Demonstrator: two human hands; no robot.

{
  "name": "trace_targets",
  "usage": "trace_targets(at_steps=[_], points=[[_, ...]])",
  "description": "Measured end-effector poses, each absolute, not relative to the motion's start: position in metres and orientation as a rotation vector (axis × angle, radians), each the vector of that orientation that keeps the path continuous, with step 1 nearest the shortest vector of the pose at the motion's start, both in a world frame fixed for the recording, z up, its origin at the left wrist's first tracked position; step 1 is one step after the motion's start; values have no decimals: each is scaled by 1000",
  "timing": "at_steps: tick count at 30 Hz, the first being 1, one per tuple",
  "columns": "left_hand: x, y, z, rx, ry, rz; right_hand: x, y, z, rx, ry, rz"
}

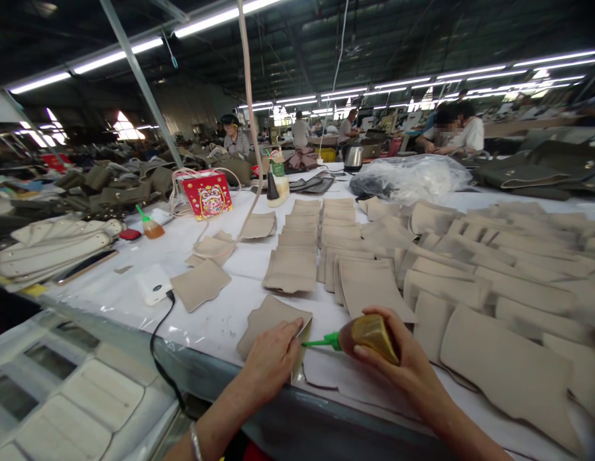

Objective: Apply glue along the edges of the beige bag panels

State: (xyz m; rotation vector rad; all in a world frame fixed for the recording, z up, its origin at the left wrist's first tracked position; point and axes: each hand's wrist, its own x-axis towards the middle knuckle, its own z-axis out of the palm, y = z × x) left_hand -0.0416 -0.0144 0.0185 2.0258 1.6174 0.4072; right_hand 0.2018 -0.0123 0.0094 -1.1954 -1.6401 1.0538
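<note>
My left hand (273,355) lies palm down over a beige leather-like panel (264,320) at the table's front edge. Its fingers press on the panel near the right side, where the edge looks slightly raised; the thumb is mostly hidden. A glue bottle (367,338) of amber liquid, with a long green nozzle, lies sideways in my right hand (398,342), fingers wrapped round it. The nozzle tip points left at the panel's raised edge, close to my left fingers. I cannot tell whether it touches.
Stacks of beige panels (503,342) cover the table's right side. A white power bank (153,283) with a black cable sits left, near a loose panel (201,283). Behind are a red bag (205,194), a second green-tipped bottle (151,225) and a plastic bag (415,178). People work beyond.
</note>
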Motion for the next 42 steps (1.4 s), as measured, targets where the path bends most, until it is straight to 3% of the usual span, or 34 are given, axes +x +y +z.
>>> trace_targets(at_steps=[5, 14, 21, 27, 32, 36, 42], points=[[-42, -13, 18, 2022, 1624, 394, 197, -20, 9, -1075, -1610, 1302], [-43, -10, 18, 2024, 1577, 405, 208, 20, 6, -1150, -1620, 935], [-43, -8, 18, 2005, 1568, 403, 207, 6, 9, -1151, -1670, 1058], [-43, -9, 17, 2019, 1564, 416, 209, 10, 8, -1197, -1661, 869], [-42, -10, 19, 1979, 1560, 455, 206, -1, 11, -1148, -1541, 1192], [-51, -13, 20, 1914, 1617, 526, 209, -1, 11, -1021, -1113, 1459], [-86, -12, 9, 1780, 2282, 405, 224, 6, 1, -829, -496, 1766]])
